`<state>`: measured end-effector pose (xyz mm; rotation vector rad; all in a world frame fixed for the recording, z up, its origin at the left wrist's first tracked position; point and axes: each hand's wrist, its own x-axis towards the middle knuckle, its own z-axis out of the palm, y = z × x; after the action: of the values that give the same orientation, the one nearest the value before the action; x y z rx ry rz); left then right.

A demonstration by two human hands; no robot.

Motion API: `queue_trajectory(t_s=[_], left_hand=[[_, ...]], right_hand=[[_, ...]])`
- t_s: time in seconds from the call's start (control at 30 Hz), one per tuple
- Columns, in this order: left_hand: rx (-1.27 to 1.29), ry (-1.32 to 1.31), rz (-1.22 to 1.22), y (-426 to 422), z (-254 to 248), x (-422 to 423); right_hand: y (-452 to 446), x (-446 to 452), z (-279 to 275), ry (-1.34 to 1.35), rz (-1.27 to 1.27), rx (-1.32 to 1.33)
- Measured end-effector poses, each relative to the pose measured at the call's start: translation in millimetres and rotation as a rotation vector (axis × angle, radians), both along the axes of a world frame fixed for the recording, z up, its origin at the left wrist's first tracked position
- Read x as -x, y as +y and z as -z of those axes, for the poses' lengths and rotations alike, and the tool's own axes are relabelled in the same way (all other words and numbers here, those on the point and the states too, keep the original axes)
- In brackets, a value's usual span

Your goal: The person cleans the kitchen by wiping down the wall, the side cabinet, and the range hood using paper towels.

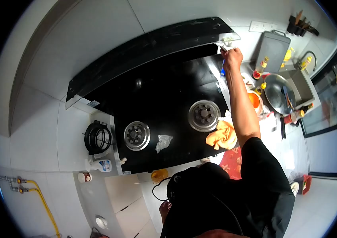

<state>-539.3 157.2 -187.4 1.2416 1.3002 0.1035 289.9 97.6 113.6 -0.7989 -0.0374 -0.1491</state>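
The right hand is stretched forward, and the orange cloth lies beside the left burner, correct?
Wrong side: the orange cloth lies beside the right burner, as the head view shows. The right hand is indeed stretched forward.

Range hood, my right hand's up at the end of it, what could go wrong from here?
With the right hand up at the range hood, lowering that arm might knock the nearest yellow-capped bottle. The orange cloth, bunched at the right of the cooktop, could get brushed off by the sleeve.
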Motion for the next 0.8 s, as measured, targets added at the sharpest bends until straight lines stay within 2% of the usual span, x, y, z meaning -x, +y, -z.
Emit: queue_trajectory(t_s=[0.07, 0.13, 0.2, 0.27, 0.4, 0.43, 0.5, 0.6, 0.67, 0.7, 0.8], left_hand=[[-0.453, 0.262, 0.537, -16, 0, -5], [-0.599, 0.334, 0.679, -31, -3, -8], [-0.356, 0.285, 0.488, -36, -4, -10], [-0.173, 0.253, 0.307, -37, -3, -7], [-0.087, 0.257, 0.228, -31, -4, -5], [-0.077, 0.250, 0.213, -29, -4, -6], [-0.062, 0.243, 0.200, -25, -3, -5], [-0.056, 0.231, 0.191, -16, -3, -3], [-0.054, 0.221, 0.180, -9, -4, -2], [-0.050, 0.218, 0.172, -8, -3, -3], [-0.035, 0.207, 0.144, -5, -1, -6]], right_hand=[[20, -3, -26, 0.009, 0.042, 0.050], [39, 5, -32, 0.011, 0.065, 0.101], [52, 12, -25, 0.045, 0.039, 0.211], [83, 36, -22, 0.004, -0.070, 0.144], [153, 86, -8, -0.269, -0.230, 0.230], [164, 103, -13, -0.232, -0.259, 0.242], [168, 122, -23, -0.147, -0.488, 0.083], [142, 102, -22, -0.074, -0.403, 0.107], [97, 62, -21, 0.037, -0.285, 0.025], [72, 50, -28, 0.074, -0.137, 0.011], [16, -3, -8, -0.075, -0.116, -0.082]])
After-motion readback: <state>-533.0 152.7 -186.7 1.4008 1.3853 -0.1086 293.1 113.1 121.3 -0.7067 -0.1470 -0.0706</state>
